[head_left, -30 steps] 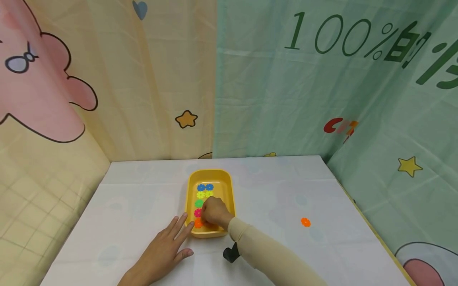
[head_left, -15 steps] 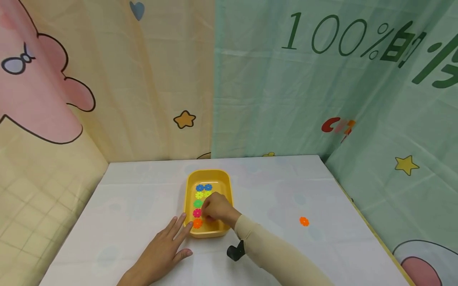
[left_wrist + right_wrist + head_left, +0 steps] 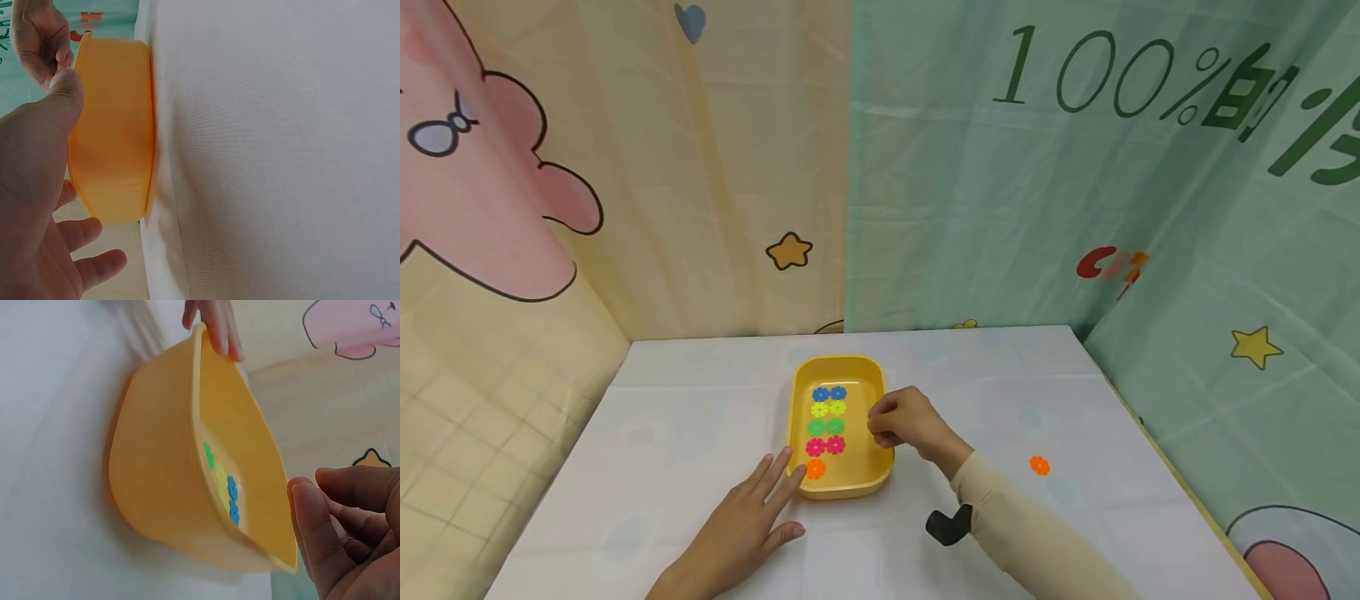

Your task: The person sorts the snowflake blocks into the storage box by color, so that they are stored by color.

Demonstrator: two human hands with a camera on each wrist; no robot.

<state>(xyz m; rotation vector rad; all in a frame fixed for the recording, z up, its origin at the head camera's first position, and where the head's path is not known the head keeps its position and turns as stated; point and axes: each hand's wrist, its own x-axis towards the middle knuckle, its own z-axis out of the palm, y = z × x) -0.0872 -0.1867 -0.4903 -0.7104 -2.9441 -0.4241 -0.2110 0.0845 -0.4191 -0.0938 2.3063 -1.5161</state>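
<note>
In the head view, a yellow plastic tray (image 3: 880, 471) holds flower-shaped discs in pairs: blue (image 3: 838, 392), yellow (image 3: 837, 407), green (image 3: 835, 426) and pink (image 3: 835, 444). A single orange flower disc (image 3: 815, 468) lies at the near left. My left hand (image 3: 741, 521) is spread flat, its fingertips at the tray's near-left rim. Over the right rim hovers my right hand (image 3: 913, 425), fingers loosely bent. Its thumb and index finger stand slightly apart in the right wrist view, and nothing shows between them.
Another orange flower disc (image 3: 1039, 465) lies on the white-covered table (image 3: 700, 417), right of the tray. A black wrist mount (image 3: 950, 526) sticks out beside the right sleeve (image 3: 1037, 529). Printed curtains (image 3: 962, 208) stand behind the table and along its sides.
My right hand has lifted out of the tray and moved right to its rim, leaving a second pink disc beside the first and uncovering the second green one. The left hand stays put.
</note>
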